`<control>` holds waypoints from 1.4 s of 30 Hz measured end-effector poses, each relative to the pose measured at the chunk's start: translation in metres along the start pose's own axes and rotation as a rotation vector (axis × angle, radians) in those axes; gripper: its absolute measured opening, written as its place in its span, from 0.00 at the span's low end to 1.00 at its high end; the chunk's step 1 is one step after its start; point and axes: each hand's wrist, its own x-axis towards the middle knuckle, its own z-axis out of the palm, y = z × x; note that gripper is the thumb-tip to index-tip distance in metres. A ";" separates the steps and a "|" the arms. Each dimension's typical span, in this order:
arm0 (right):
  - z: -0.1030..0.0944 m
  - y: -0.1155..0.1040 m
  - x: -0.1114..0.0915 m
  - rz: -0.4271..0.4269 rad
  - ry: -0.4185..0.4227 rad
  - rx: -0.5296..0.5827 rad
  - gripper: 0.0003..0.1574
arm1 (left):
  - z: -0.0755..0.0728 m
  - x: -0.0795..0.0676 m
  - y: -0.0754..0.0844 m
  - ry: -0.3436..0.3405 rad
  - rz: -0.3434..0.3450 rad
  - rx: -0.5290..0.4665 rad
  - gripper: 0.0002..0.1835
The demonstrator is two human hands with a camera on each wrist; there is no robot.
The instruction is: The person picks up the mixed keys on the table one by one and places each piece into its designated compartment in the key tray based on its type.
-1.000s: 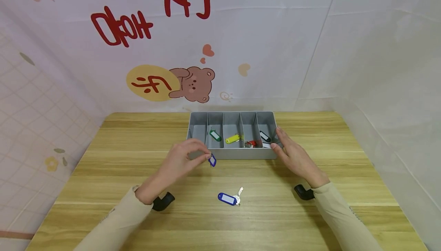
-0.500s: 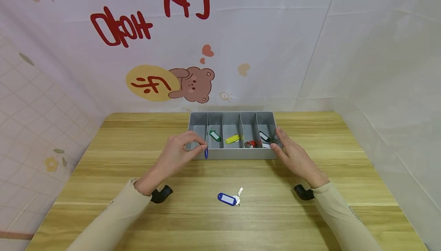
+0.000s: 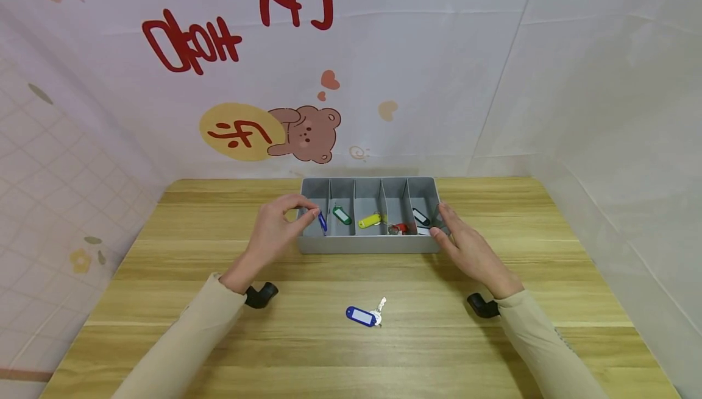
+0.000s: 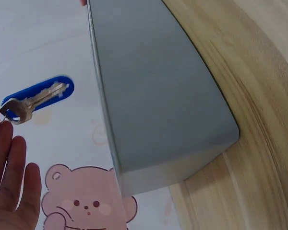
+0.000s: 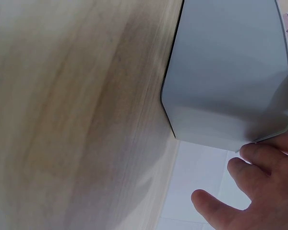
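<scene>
Between thumb and fingertip my left hand (image 3: 269, 234) pinches the ring of a blue key tag (image 3: 322, 222). The tag hangs over the leftmost compartment of a grey divided box (image 3: 367, 245). In the left wrist view a silver key (image 4: 21, 110) lies against that tag, and the other fingers are spread. My right hand (image 3: 468, 253) holds the box's right front corner, thumb at the front rim and fingers along the right wall. On the table in front lies another blue key tag (image 3: 361, 316) with a silver key.
The box's other compartments hold a green key tag (image 3: 342, 215), a yellow key tag (image 3: 370, 221), a red key tag (image 3: 402, 228) and a black key tag (image 3: 421, 216). Behind the wooden table (image 3: 219, 350) stands a printed backdrop (image 3: 439, 70).
My left hand has moved up and left with the blue key tag, from in front of the box to over its leftmost compartment. My right hand has stayed at the corner.
</scene>
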 end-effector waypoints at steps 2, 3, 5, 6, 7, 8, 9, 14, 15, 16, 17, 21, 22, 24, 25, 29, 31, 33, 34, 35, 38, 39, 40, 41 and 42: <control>0.000 0.000 0.000 0.000 -0.001 0.002 0.47 | 0.001 0.002 -0.005 0.022 0.009 0.005 0.02; 0.000 0.000 0.000 0.000 0.000 0.003 0.47 | 0.001 0.004 -0.007 0.030 0.017 0.008 0.02; 0.000 0.000 0.000 0.001 -0.002 0.004 0.47 | 0.002 0.006 -0.012 0.038 0.030 0.021 0.02; 0.000 0.000 0.000 0.001 -0.002 0.005 0.47 | 0.003 0.007 -0.015 0.039 0.030 0.030 0.03; 0.000 0.000 0.000 0.001 -0.001 0.005 0.47 | 0.003 0.008 -0.018 0.039 0.027 0.040 0.03; 0.000 0.000 0.000 0.001 -0.002 0.005 0.47 | 0.004 0.009 -0.020 0.038 0.022 0.047 0.03; 0.000 0.000 0.000 0.001 -0.002 0.005 0.47 | 0.005 0.009 -0.023 0.037 0.018 0.056 0.03; 0.000 0.000 0.001 0.000 -0.003 0.005 0.47 | 0.008 0.010 -0.034 0.024 0.005 0.092 0.03; 0.000 0.000 0.001 0.000 -0.004 0.005 0.47 | 0.009 0.010 -0.036 0.020 0.008 0.103 0.03; 0.000 0.000 0.001 0.000 -0.004 0.004 0.47 | 0.009 0.011 -0.038 0.015 0.011 0.116 0.03; 0.000 0.000 0.001 0.000 -0.004 0.004 0.47 | 0.010 0.011 -0.040 0.010 0.019 0.134 0.03; -0.001 0.000 0.001 -0.001 -0.003 0.001 0.47 | 0.012 0.011 -0.045 -0.015 0.054 0.215 0.03; -0.001 0.000 0.001 -0.002 -0.003 0.000 0.47 | 0.012 0.011 -0.046 -0.021 0.063 0.234 0.03; -0.001 0.000 0.001 -0.002 -0.003 0.000 0.47 | 0.013 0.012 -0.047 -0.032 0.077 0.263 0.03; -0.001 0.000 0.001 -0.002 -0.003 0.000 0.47 | 0.014 0.012 -0.048 -0.038 0.081 0.273 0.03; -0.001 -0.001 0.001 -0.004 -0.003 0.001 0.47 | 0.017 0.012 -0.053 -0.064 0.087 0.307 0.03; -0.001 0.000 0.001 -0.006 -0.004 0.002 0.47 | 0.019 0.013 -0.056 -0.074 0.096 0.323 0.03; -0.001 0.000 0.000 -0.005 -0.006 0.002 0.47 | 0.020 0.013 -0.059 -0.077 0.107 0.337 0.02; -0.001 0.000 0.000 -0.005 -0.007 0.002 0.47 | 0.021 0.013 -0.060 -0.077 0.111 0.341 0.02; -0.001 0.000 0.000 -0.006 -0.007 0.003 0.47 | 0.022 0.013 -0.061 -0.076 0.116 0.348 0.02; -0.001 0.000 0.000 -0.004 -0.008 0.004 0.47 | 0.023 0.013 -0.063 -0.077 0.115 0.371 0.02; -0.001 0.000 0.000 -0.005 -0.007 0.004 0.47 | 0.024 0.013 -0.064 -0.080 0.109 0.383 0.02; -0.001 0.000 0.000 -0.004 -0.008 0.004 0.47 | 0.024 0.014 -0.063 -0.085 0.101 0.394 0.03; -0.001 0.000 0.000 -0.003 -0.009 0.004 0.47 | 0.024 0.014 -0.063 -0.087 0.092 0.409 0.03; -0.001 0.000 0.000 -0.002 -0.009 0.004 0.47 | 0.024 0.014 -0.063 -0.089 0.081 0.425 0.05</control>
